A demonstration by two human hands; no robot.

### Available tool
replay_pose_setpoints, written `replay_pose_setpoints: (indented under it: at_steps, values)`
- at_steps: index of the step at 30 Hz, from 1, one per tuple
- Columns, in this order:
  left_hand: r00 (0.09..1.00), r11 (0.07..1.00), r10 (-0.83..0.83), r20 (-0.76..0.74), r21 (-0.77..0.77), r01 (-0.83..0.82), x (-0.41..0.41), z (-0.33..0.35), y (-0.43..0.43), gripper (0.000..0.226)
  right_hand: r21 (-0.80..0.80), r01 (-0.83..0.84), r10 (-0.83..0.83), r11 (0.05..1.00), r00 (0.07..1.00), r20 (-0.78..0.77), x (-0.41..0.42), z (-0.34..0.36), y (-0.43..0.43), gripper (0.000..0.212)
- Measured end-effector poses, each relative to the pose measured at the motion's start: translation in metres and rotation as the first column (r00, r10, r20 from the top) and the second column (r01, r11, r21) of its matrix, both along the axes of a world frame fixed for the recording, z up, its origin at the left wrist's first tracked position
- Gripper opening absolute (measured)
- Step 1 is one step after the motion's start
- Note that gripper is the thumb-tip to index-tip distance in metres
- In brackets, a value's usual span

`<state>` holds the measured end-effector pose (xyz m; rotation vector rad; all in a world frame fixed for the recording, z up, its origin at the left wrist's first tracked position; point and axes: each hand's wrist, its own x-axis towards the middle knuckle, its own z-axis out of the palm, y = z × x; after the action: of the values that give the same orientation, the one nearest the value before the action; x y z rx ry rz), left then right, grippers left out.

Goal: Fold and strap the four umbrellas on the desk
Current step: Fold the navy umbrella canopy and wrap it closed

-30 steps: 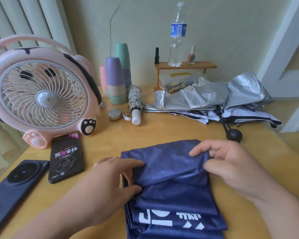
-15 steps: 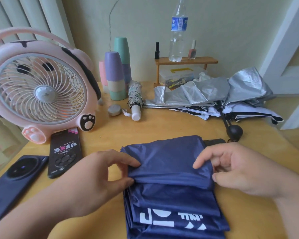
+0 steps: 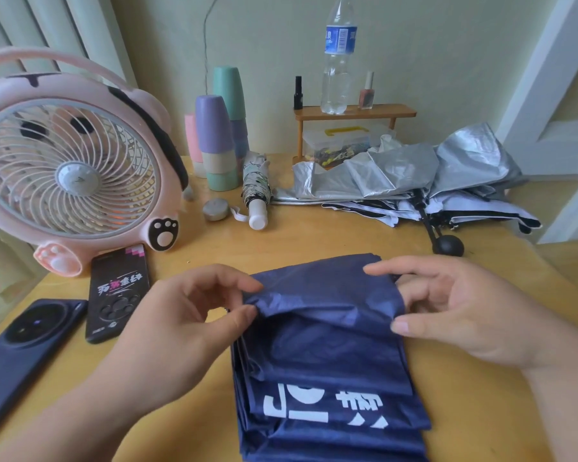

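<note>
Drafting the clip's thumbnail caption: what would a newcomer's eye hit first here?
The navy umbrella with white lettering lies front and centre on the desk. Its top fold is pinched at one edge by the left hand and held at the other by the right hand. Next come the big pink fan at the far left and the loose silver umbrella sprawled at the back right.

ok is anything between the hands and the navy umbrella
Nothing visible. The left hand and right hand each pinch the top fold of the navy umbrella at its side edges. The silver umbrella lies apart, farther back on the desk.
</note>
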<state>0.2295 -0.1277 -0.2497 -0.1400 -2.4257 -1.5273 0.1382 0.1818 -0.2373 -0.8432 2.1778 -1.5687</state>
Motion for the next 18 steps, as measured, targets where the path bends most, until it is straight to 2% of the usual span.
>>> replay_pose_setpoints:
  at_steps: [3, 6, 8, 10, 12, 14, 18]
  values:
    - [0.999, 0.999, 0.041, 0.012, -0.01, -0.041, 0.003, -0.002, 0.003, 0.034, -0.047, 0.007, -0.005, 0.999, 1.0, 0.025, 0.002, 0.005, 0.004, 0.045]
    - [0.999, 0.97, 0.033, -0.007, -0.241, -0.034, 0.007, -0.008, 0.004, 0.065, 0.022, -0.054, 0.054, 0.998, 0.998, 0.01, 0.002, 0.004, 0.005, 0.038]
    - [0.997, 0.92, -0.023, -0.077, -0.391, -0.009, 0.008, -0.012, 0.007, 0.075, 0.114, -0.025, 0.03, 0.993, 0.999, -0.044, 0.0, -0.001, 0.004, 0.043]
    - [0.99, 0.897, -0.043, -0.132, -0.442, -0.02, 0.007, -0.013, 0.008, 0.073, 0.169, 0.032, -0.018, 0.985, 0.996, -0.084, -0.001, -0.005, 0.003, 0.057]
    - [0.979, 0.911, -0.019, -0.202, -0.407, -0.066, 0.005, -0.01, 0.006, 0.064, 0.193, 0.084, -0.06, 0.978, 0.99, -0.127, -0.001, -0.008, 0.0, 0.061]
    - [0.968, 0.948, 0.003, -0.251, -0.308, -0.082, 0.002, -0.004, 0.005, 0.051, 0.213, 0.126, -0.088, 0.969, 0.98, -0.178, 0.0, -0.011, -0.003, 0.063]
    - [0.971, 0.992, -0.087, -0.222, -0.111, 0.063, 0.002, 0.006, 0.005, 0.04, 0.204, 0.22, -0.158, 0.954, 0.946, -0.282, 0.003, -0.011, -0.007, 0.071]
